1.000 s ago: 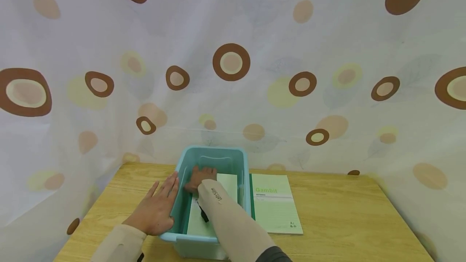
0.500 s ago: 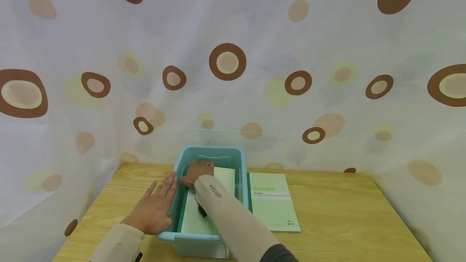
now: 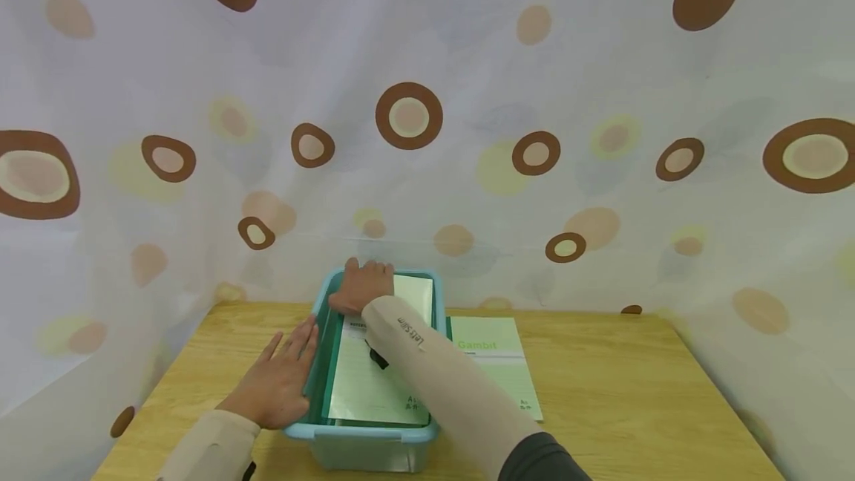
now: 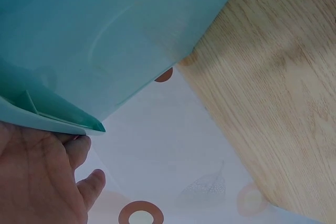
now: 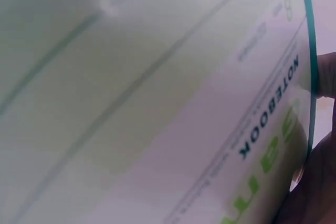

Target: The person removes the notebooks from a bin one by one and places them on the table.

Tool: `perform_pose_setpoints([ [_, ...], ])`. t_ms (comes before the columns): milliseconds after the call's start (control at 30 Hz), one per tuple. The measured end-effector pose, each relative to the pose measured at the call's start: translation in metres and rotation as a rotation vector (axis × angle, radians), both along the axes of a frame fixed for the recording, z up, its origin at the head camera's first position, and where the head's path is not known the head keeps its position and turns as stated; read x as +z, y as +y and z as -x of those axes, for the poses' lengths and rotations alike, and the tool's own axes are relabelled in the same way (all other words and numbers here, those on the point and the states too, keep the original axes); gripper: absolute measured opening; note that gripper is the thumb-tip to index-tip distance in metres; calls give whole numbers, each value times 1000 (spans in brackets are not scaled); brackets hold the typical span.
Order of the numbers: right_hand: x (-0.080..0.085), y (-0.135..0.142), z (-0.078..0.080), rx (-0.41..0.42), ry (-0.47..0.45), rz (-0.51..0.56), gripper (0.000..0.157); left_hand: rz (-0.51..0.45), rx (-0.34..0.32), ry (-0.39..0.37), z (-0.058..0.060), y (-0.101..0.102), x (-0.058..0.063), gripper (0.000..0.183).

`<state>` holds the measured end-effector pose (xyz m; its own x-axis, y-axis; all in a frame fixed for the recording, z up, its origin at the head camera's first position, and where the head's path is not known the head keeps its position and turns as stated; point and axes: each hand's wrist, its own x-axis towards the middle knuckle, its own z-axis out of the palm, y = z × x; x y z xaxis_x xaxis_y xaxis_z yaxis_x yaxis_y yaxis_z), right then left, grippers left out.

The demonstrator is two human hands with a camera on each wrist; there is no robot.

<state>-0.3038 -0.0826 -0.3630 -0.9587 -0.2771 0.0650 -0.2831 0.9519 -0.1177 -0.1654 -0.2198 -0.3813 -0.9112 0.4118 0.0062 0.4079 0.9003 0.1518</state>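
A pale green notebook (image 3: 377, 384) with a dark green spine is partly raised inside the light blue plastic bin (image 3: 370, 434). My right hand (image 3: 364, 288) grips its far left part, near the bin's back rim. In the right wrist view, fingers and thumb hold the spine edge of the notebook (image 5: 131, 103), whose cover bears the word NOTEBOOK. My left hand (image 3: 274, 384) rests against the bin's left rim with its fingers extended. The left wrist view shows that hand (image 4: 42, 177) touching the rim of the bin (image 4: 110, 40) from outside.
A second pale green notebook (image 3: 501, 370), marked Gambit, lies flat on the wooden table (image 3: 614, 392) just right of the bin. Behind the table hangs a white sheet (image 3: 481, 80) with brown and yellow spots.
My right hand has risen and moved toward the bin's back rim, raising the notebook with it. The left hand stays at the left rim. The view has shifted slightly.
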Motion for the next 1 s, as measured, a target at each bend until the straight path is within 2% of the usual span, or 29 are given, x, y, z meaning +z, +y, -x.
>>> perform_pose_setpoints([
  [67, 13, 3, 0, 18, 16, 12, 44, 2, 6, -11, 0, 1, 0, 79],
  [267, 57, 15, -7, 37, 49, 61, 37, 0, 14, -13, -2, 2, 0, 81],
  [400, 79, 26, -9, 36, 46, 93, 39, -3, 18, -7, -2, 3, 1, 82],
  [533, 98, 39, -11, 30, 50, 126, 49, -2, 19, -4, -1, 4, 2, 82],
  [633, 113, 50, -11, 17, 55, 163, 48, 1, 18, -9, -1, 4, 3, 83],
  [800, 132, 72, -10, -6, 60, 200, 43, -4, 16, -15, -3, 3, 3, 82],
  [1000, 136, 110, -5, -33, 69, 180, 42, -8, -8, -10, -2, 2, 1, 81],
])
